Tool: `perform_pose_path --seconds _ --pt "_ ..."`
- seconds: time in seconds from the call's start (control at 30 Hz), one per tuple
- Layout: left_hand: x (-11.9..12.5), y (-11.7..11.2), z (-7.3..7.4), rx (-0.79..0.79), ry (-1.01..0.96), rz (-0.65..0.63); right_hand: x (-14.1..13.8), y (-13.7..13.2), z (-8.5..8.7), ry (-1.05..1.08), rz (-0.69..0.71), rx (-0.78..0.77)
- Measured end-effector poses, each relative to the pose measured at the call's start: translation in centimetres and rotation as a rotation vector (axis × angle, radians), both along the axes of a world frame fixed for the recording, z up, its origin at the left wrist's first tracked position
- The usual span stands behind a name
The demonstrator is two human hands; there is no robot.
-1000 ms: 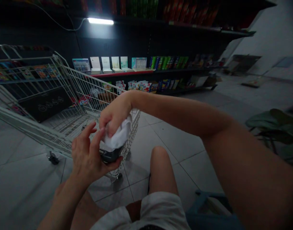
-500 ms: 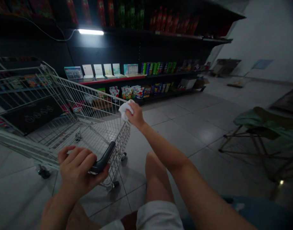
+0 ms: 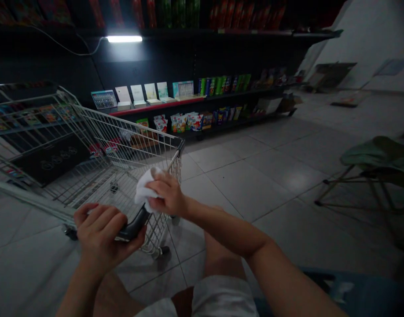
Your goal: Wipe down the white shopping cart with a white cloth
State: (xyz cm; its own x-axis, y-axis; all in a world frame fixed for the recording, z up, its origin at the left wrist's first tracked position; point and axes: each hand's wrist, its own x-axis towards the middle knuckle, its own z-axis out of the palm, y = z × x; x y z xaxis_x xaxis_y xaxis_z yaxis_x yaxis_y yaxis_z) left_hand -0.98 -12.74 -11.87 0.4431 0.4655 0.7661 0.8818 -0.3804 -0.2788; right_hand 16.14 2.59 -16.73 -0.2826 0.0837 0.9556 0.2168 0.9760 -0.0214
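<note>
A white wire shopping cart (image 3: 99,132) lies tilted in front of me on the tiled floor. My left hand (image 3: 101,235) is closed round the near end of the cart's dark handle (image 3: 136,224). My right hand (image 3: 165,193) grips a bunched white cloth (image 3: 143,191) and presses it on the handle just beyond my left hand. My bare knees and light shorts show at the bottom of the view.
Dark store shelves (image 3: 189,99) with packets and boxes run along the back under a strip light (image 3: 124,38). A folding chair (image 3: 370,167) with a green seat stands at the right. Grey floor tiles (image 3: 255,176) spread between them.
My right hand drew the cloth back from the far end of the handle to a spot close to my left hand. My left hand keeps its grip on the handle.
</note>
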Motion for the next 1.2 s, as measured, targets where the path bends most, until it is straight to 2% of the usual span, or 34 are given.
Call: perform_pose_path --seconds 0.07,0.13,0.2,0.3,0.4,0.47,0.53,0.6,0.67,0.73,0.8,0.87,0.9,0.93,1.0,1.1,1.13,1.2 --pt "-0.2 0.0 0.0 -0.012 0.004 -0.004 -0.6 -1.8 -0.7 -0.020 0.055 -0.010" --pt "-0.7 -0.2 0.0 -0.025 0.032 -0.014 -0.2 -1.1 -0.8 -0.067 0.045 0.041" --pt "-1.2 -0.7 0.3 -0.046 0.066 -0.026 1.3 2.1 -0.2 -0.040 -0.061 0.017" --pt "-1.4 -1.7 1.3 -0.161 0.097 -0.012 3.9 9.1 1.1 0.231 -0.290 -0.254" --pt "-0.6 -2.4 2.4 -0.257 0.128 0.046 4.9 14.5 1.9 0.282 -0.293 -0.430" --pt "0.1 -2.4 2.9 -0.286 0.155 0.097 4.4 15.4 2.1 0.243 -0.270 -0.484" --pt "0.8 -2.1 3.0 -0.342 0.173 0.144 3.2 13.8 1.5 0.310 -0.287 -0.517" --pt "1.1 -1.6 2.8 -0.406 0.190 0.173 1.4 10.4 -0.3 0.452 -0.296 -0.525" --pt "1.1 -1.2 2.6 -0.429 0.204 0.198 -0.8 6.4 -3.8 0.577 -0.268 -0.539" --pt "1.1 -1.0 2.4 -0.411 0.220 0.224 -2.8 2.8 -8.6 0.615 -0.247 -0.579" --pt "1.1 -0.9 2.3 -0.373 0.223 0.249 -4.1 0.4 -13.4 0.628 -0.283 -0.647" --pt "1.1 -1.0 2.3 -0.349 0.219 0.267 -4.2 -0.7 -16.3 0.656 -0.349 -0.745" --pt "1.2 -1.0 2.3 -0.347 0.216 0.272 -4.0 -0.8 -16.6 0.665 -0.371 -0.793" --pt "1.2 -1.0 2.3 -0.344 0.213 0.277 -3.6 -0.8 -16.2 0.673 -0.378 -0.825" --pt "1.3 -1.0 2.4 -0.342 0.209 0.287 -2.9 -0.3 -13.7 0.678 -0.341 -0.809" --pt "1.3 -1.0 2.4 -0.328 0.199 0.301 -3.1 0.3 -9.4 0.692 -0.258 -0.699" --pt "1.2 -1.0 2.3 -0.330 0.196 0.299 -3.6 0.1 -8.8 0.696 -0.248 -0.684" --pt "1.2 -0.9 2.2 -0.332 0.194 0.287 -4.9 -1.0 -9.3 0.690 -0.267 -0.704"
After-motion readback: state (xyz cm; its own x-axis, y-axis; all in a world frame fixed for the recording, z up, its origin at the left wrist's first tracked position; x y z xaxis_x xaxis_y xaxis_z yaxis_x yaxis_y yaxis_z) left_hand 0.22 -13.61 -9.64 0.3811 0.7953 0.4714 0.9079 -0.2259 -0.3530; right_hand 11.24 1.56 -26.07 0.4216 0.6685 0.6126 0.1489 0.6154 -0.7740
